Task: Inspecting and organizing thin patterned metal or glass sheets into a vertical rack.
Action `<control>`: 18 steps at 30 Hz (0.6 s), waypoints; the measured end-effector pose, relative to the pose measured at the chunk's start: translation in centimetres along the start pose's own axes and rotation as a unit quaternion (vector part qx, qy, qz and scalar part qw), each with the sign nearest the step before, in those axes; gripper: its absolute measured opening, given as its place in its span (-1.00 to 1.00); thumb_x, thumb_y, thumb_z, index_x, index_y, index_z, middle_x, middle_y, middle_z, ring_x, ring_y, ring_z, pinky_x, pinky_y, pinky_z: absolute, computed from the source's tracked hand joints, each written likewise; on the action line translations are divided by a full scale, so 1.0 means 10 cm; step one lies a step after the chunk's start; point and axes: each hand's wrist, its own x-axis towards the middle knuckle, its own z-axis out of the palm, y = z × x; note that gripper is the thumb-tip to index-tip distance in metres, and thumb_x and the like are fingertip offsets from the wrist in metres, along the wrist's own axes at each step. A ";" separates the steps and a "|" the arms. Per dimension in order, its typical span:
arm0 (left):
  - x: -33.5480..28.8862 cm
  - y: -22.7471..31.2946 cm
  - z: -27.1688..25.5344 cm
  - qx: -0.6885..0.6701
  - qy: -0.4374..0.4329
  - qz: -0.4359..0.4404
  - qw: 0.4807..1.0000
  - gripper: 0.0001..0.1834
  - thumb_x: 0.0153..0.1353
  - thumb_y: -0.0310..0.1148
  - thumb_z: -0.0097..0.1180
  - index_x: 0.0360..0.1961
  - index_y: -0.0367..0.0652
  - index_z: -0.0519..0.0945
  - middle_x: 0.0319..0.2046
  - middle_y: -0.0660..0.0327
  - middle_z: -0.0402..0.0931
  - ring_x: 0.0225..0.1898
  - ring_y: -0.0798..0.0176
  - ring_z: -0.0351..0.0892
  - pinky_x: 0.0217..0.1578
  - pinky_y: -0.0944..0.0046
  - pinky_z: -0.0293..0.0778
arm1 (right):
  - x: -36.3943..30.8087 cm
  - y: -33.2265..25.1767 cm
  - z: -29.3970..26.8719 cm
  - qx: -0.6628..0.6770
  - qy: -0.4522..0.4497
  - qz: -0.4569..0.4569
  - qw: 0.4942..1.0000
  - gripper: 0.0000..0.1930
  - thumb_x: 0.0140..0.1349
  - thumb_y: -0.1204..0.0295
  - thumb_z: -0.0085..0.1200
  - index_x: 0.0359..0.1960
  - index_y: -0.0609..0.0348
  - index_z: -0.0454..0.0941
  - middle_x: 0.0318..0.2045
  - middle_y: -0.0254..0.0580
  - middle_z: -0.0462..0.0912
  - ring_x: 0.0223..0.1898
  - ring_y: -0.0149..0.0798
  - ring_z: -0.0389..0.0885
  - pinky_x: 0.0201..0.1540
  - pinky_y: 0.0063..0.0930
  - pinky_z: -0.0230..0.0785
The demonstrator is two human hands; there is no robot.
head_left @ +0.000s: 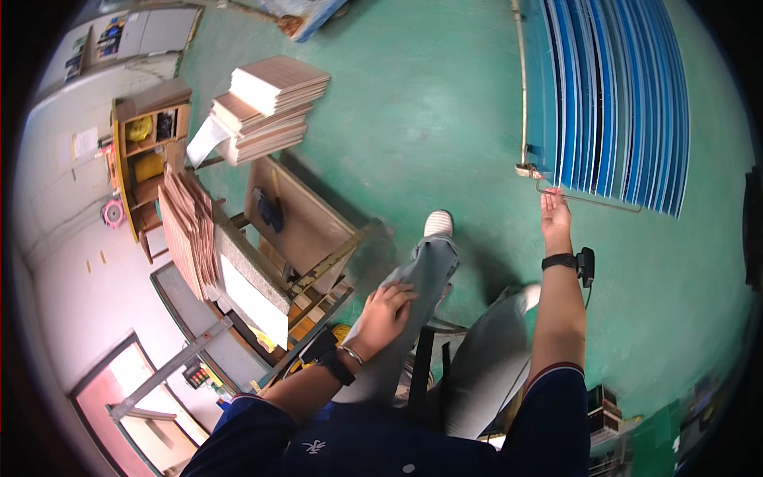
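Observation:
My right hand (555,213) reaches forward, its fingers closed round a thin bent metal rod (596,201) at the near edge of a rack. Just beyond it, many blue sheets (620,95) stand in a close row of thin, slightly curved edges. A pale pipe (521,87) runs along the rack's left side and ends at a corner fitting near my fingers. Over my left thigh hangs my left hand (386,312), fingers loosely bent and partly apart, with nothing seen in it.
Stacked wooden boards (270,103) stand at the far left. Nearer, a worktable (254,274) carries thin reddish sheets (189,226), beside a tilted brown panel (298,215). A wooden shelf (147,191) lines the left wall. Green floor (397,135) lies ahead of my feet.

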 end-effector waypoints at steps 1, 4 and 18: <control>-0.01 0.07 0.09 -0.020 -0.007 -0.023 1.000 -0.75 0.04 -0.48 0.06 -0.20 -0.03 0.58 -0.08 0.26 0.50 0.03 0.13 0.39 0.02 0.14 0.32 | -0.02 -0.15 0.11 -0.047 -0.030 0.024 0.998 -0.89 0.17 0.44 0.06 -0.29 0.12 0.44 -0.35 -0.23 0.56 -0.23 -0.28 0.55 0.05 -0.40 0.37; -0.18 -0.09 0.29 -0.024 -0.020 -0.014 0.999 -0.77 0.03 -0.49 0.05 -0.25 -0.04 0.59 -0.14 0.28 0.52 -0.05 0.16 0.44 -0.05 0.15 0.37 | 0.55 -0.61 -0.64 0.139 -0.358 0.182 0.905 -0.84 0.29 0.37 -0.11 -0.40 0.18 0.36 -0.55 -0.30 0.42 -0.31 -0.25 0.52 0.00 -0.31 0.42; -0.37 -0.53 0.32 0.097 0.111 0.088 0.985 -0.85 0.04 -0.49 0.06 -0.33 -0.10 0.59 -0.44 0.20 0.54 -0.35 0.11 0.50 -0.27 0.20 0.43 | 0.03 -0.19 -0.02 0.016 -0.071 -0.135 0.988 -0.80 0.39 0.38 -0.32 -0.35 0.24 0.26 -0.38 -0.16 0.39 -0.18 -0.13 0.49 0.09 -0.11 0.40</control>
